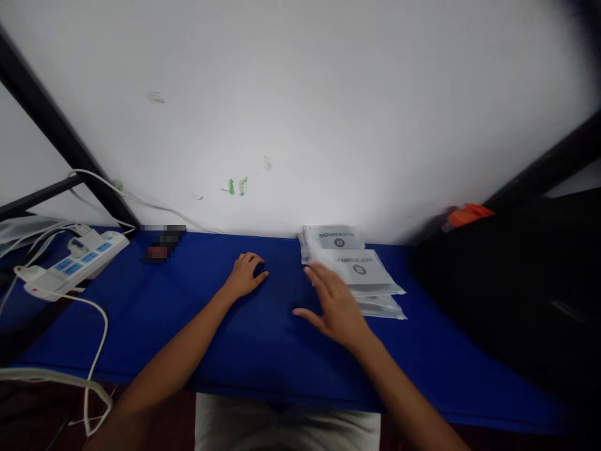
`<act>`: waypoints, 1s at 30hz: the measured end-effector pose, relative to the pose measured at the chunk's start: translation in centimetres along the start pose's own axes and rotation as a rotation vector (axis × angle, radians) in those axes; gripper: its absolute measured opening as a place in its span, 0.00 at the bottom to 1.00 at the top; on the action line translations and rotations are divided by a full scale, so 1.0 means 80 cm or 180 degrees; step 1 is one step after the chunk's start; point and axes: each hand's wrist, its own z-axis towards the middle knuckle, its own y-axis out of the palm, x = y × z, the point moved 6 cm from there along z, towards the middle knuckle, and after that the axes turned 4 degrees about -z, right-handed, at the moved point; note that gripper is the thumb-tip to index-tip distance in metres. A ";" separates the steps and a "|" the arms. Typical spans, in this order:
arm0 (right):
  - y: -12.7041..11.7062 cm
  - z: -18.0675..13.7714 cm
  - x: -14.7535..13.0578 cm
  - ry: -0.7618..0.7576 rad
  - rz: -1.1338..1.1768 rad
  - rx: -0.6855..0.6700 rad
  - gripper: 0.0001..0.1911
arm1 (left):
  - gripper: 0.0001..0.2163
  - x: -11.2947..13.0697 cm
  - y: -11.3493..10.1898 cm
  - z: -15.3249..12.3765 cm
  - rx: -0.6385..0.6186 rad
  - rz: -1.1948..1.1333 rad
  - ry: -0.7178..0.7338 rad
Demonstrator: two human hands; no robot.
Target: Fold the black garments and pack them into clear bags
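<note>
My left hand (244, 275) rests on the blue table surface, its fingers slightly curled and the thumb held apart, with nothing in it. To its right, my right hand (337, 307) is open, thumb and fingers spread. Its fingers overlap the left side of a stack of frosted zip bags (375, 270) in the view; whether they touch it I cannot tell. The bags carry dark upside-down lettering and a round logo. More bags (331, 233) lie just behind, near the wall.
A white power strip (77, 266) with plugs and white cables sits at the left. A dark object with a red patch (157, 252) lies near the wall, partly blurred. A large black bag-like shape (507, 300) fills the right side, with an orange item (471, 215) behind it.
</note>
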 end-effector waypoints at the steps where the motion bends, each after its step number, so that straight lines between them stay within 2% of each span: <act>1: 0.012 0.008 -0.018 -0.0171 0.0157 -0.0166 0.38 | 0.16 0.001 -0.001 0.000 -0.0009 0.0024 0.0024; 4: 0.059 0.024 -0.055 -0.0533 0.0539 -0.0760 0.34 | 0.16 0.003 -0.002 -0.002 -0.0044 0.0104 0.0116; 7: 0.096 0.031 -0.057 -0.0407 0.0767 -0.1068 0.39 | 0.18 0.003 0.000 -0.004 -0.0086 0.0193 0.0212; 9: 0.108 0.030 -0.052 -0.0266 0.0900 -0.1123 0.42 | 0.20 0.001 0.002 -0.005 -0.0130 0.0246 0.0241; 21: 0.106 0.026 -0.039 -0.0179 0.1413 -0.1250 0.37 | 0.23 -0.011 0.008 -0.006 -0.0242 0.0300 0.0150; 30: 0.105 0.025 -0.037 -0.0173 0.1426 -0.1326 0.36 | 0.22 -0.011 0.008 -0.005 -0.0238 0.0312 0.0150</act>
